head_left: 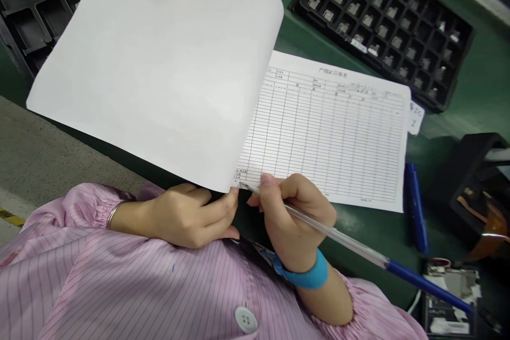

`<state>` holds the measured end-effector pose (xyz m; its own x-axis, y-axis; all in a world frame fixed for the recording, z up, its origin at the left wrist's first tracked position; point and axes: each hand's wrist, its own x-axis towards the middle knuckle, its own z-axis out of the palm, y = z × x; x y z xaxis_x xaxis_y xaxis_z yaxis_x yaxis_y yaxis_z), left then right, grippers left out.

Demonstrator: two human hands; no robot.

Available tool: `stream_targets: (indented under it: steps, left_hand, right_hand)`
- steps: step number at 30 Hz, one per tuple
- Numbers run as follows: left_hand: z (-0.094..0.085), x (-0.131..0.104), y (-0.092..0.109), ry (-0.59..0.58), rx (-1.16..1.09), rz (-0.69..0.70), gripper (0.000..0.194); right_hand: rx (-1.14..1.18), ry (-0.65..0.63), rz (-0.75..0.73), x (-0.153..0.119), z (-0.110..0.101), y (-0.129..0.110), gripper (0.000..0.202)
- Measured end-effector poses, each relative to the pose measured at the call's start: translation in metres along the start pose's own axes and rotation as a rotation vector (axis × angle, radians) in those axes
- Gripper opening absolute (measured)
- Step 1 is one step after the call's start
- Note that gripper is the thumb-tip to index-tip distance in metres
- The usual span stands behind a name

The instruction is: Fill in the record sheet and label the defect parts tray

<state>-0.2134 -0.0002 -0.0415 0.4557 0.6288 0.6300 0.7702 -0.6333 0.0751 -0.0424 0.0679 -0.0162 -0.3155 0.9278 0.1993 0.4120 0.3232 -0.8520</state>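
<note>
I see a turned-back page (159, 69) just beyond the left hand (195, 215), its fingers curled at the page's near corner; whether they pinch it, I can't tell. Rightward, the right hand (297, 218) grips a ballpoint pen (354, 245), the ruled form (330, 133) lying just beyond.

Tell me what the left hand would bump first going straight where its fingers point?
The left hand would probably meet the pen first, since the tip lies just ahead, with the right hand beyond; depth is unclear.

Right hand (297, 218) holds a pen (340, 235), tip beside left hand (193, 218); beyond them lie printed form (322, 138) and white sheet (159, 74).
</note>
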Motion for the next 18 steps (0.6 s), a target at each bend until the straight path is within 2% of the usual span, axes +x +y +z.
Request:
stream_targets:
  steps: [5,12,18]
  left_hand:
    - [0.0008,0.0001,-0.0003,0.008,-0.008,0.001,0.04]
    - [0.0003,-0.0009,0.0005,0.005,0.004,0.001,0.037]
    - [0.0003,0.0005,-0.0003,0.014,-0.009,-0.004,0.038]
  right_hand:
    - [-0.001,-0.012,-0.009,-0.0007,-0.0011,0.0001,0.035]
    - [-0.024,0.033,-0.06,0.0006,-0.0001,0.0004,0.035]
    - [-0.03,0.02,-0.045,-0.0002,-0.0008,0.0009,0.035]
